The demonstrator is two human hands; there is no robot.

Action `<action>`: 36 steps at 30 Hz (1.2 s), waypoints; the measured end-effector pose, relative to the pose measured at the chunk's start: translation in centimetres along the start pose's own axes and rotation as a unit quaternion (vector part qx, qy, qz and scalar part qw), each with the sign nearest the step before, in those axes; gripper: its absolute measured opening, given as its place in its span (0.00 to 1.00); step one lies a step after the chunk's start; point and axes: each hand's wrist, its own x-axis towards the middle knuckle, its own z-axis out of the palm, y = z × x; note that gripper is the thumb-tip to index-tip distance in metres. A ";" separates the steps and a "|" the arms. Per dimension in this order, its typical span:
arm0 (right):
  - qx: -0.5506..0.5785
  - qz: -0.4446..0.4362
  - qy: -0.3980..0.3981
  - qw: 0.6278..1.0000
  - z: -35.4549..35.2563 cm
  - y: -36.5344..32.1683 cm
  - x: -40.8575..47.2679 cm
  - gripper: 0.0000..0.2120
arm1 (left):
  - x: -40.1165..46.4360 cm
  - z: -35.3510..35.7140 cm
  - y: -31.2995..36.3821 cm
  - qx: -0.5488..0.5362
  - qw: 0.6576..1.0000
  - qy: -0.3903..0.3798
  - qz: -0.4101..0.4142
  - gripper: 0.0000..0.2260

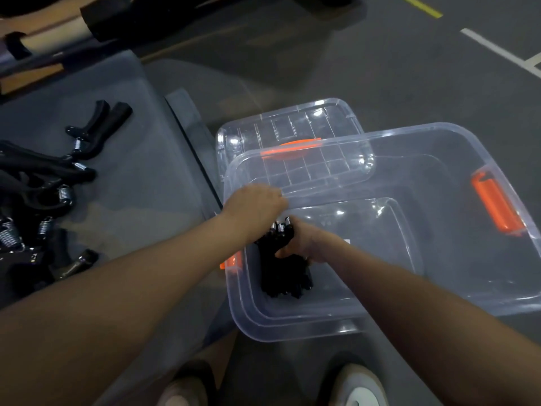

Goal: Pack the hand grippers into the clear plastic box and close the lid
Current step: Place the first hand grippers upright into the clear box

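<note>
No readable writing or brand marks anywhere; a small white patch shows on the box bottom beside the right wrist, too blurred to read.

Dark grey floor (380,68) with a white painted line (497,51) and a yellow line (421,6) at the top right. Dim lighting. A low grey table (131,171) on the left carries a loose pile of black hand grippers (44,186) with metal coil springs; one pair (99,127) lies apart at the far side of the pile. Shoe tips (357,388) at the bottom edge.

The clear plastic box (439,288) sits on the floor just right of the table, open, with orange latches at the right end (497,205) and the left end (231,260). The clear lid (292,121), with an orange handle (289,146), lies flat behind the box, partly under its far rim.

Right hand (304,241) is inside the box at its left end, fingers curled around a bundle of hand grippers (285,273), springs up, handles pointing down towards the box bottom. Left hand (254,206) reaches over the box's left rim, palm down above the top of the same bundle; its fingertips are hidden, so I cannot tell whether its grip is closed on the bundle or merely resting there.
</note>
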 end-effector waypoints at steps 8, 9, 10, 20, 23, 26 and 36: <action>-0.004 0.124 0.047 0.991 3.7 -0.4 -0.9 0.61 | -1.9 1.0 -1.3 -0.154 0.957 0.187 -0.160 0.28; -0.026 0.140 0.036 0.989 4.2 -0.5 -0.9 0.64 | -1.9 1.0 -1.2 -0.169 0.950 0.192 -0.178 0.30; -0.045 0.145 0.034 0.988 4.6 -0.6 -0.8 0.65 | -1.9 0.9 -1.2 -0.184 0.943 0.197 -0.195 0.31; -0.083 0.140 0.041 0.986 5.1 -1.1 -0.6 0.70 | -1.6 2.3 -1.7 -0.377 0.867 0.190 -0.264 0.34; -0.078 0.134 0.050 0.987 4.7 -1.3 -0.9 0.72 | -1.6 2.3 -1.7 -0.390 0.863 0.186 -0.261 0.34; -0.080 0.117 0.052 0.989 4.2 -1.4 -0.8 0.72 | -1.6 2.2 -1.7 -0.391 0.863 0.185 -0.263 0.34; -0.234 0.031 0.045 0.971 4.8 0.4 -3.5 0.55 | -1.9 1.8 -1.4 -0.390 0.864 0.170 -0.270 0.35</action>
